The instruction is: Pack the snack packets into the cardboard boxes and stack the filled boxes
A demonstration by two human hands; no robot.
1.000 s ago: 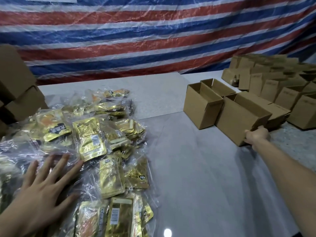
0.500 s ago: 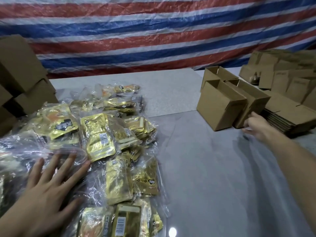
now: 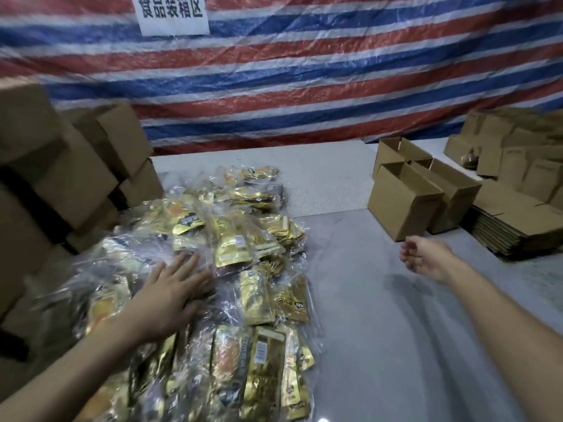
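A heap of gold snack packets [image 3: 237, 242] in clear wrap covers the left half of the grey table [image 3: 380, 330]. My left hand [image 3: 173, 287] lies flat on the heap with fingers spread. Three open cardboard boxes [image 3: 402, 205] stand at the right back of the table. My right hand [image 3: 426, 258] hovers in front of the nearest box, palm up, fingers loosely curled, holding nothing and not touching the box.
Closed cardboard boxes [image 3: 76, 178] are stacked at the left, against the heap. A pile of flattened cartons [image 3: 515, 233] lies right of the open boxes, with more folded boxes [image 3: 518, 153] behind. A striped tarp [image 3: 304, 86] with a white sign [image 3: 173, 13] hangs at the back.
My right hand let go of the open box and drew back toward me. The box it pushed now stands against the others. My left hand stayed on the packets.
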